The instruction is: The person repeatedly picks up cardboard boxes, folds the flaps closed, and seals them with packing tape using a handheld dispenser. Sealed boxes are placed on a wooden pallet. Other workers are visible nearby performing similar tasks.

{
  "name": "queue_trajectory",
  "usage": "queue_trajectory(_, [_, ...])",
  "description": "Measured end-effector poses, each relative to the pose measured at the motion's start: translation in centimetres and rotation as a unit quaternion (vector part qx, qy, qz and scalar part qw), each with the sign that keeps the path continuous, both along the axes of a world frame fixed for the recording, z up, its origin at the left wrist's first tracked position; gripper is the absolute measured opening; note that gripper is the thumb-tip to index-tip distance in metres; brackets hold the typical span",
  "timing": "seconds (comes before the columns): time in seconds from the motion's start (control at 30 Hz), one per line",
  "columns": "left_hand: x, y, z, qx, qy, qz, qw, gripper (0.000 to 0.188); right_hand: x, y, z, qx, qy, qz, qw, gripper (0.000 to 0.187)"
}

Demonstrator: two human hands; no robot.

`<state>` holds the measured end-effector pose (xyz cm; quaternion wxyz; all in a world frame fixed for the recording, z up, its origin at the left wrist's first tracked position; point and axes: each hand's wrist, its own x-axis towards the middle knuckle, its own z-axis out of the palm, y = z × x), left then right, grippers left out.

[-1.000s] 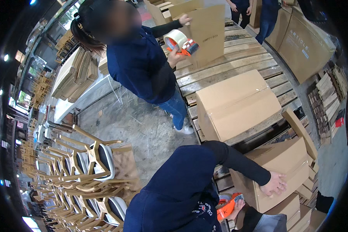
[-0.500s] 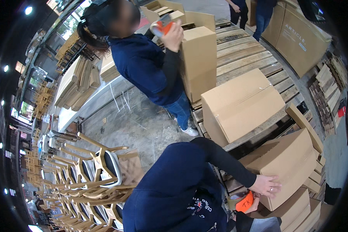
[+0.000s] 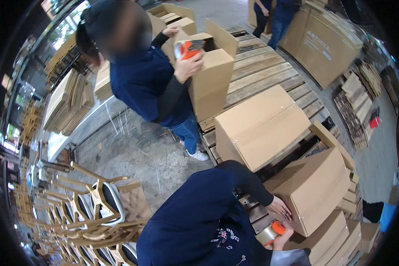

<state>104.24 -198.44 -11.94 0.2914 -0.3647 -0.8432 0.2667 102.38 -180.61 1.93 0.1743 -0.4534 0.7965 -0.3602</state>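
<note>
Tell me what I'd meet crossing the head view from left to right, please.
Stacked chairs → upper tape gun, held by a co-worker → lower tape gun, held in the right hand → box by the left hand → wood pile.

I can make out a dark navy top (image 3: 186, 217) on this person, a small red-and-white emblem (image 3: 224, 235) printed on it, pale lettering (image 3: 236, 239) curving around the emblem; farther from it, a snug black sleeve (image 3: 254, 185).
</note>
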Motion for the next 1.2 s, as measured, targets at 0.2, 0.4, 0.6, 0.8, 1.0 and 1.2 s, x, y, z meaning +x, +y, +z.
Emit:
queue_trajectory(0.2, [3.9, 2.7, -2.9, 0.258, -0.509, 0.038, 0.821, 0.053, 0.6, -0.2, 8.7, -0.104, -0.037, 0.08, 0.991, 0.04])
queue_trajectory(0.4, [15.0, -4.4, 16.0, 0.671, -0.436, -0.04, 0.599, 0.061, 1.8, -4.0, 8.8, -0.237, -0.322, 0.044, 0.915, 0.033])
queue_trajectory(0.6, [24.6, -16.7, 26.3, 0.744, 0.235, 0.398, 0.483, 0.033, 3.9, -10.0, 5.3, -0.24, -0.474, 0.052, 0.846, 0.034])
queue_trajectory(0.8, [25.5, -17.9, 22.6, 0.711, 0.101, 0.428, 0.548, 0.035, 4.5, -12.1, 3.8, -0.234, -0.519, 0.029, 0.822, 0.035])
queue_trajectory(1.0, [20.2, -19.5, 19.9, 0.658, 0.116, 0.497, 0.554, 0.046, -0.1, -11.8, 4.5, -0.3, -0.484, -0.043, 0.821, 0.036])
queue_trajectory(1.2, [18.9, -19.5, 17.5, 0.539, 0.052, 0.622, 0.566, 0.057, -6.1, -11.9, 3.0, -0.429, -0.682, 0.171, 0.567, 0.039])
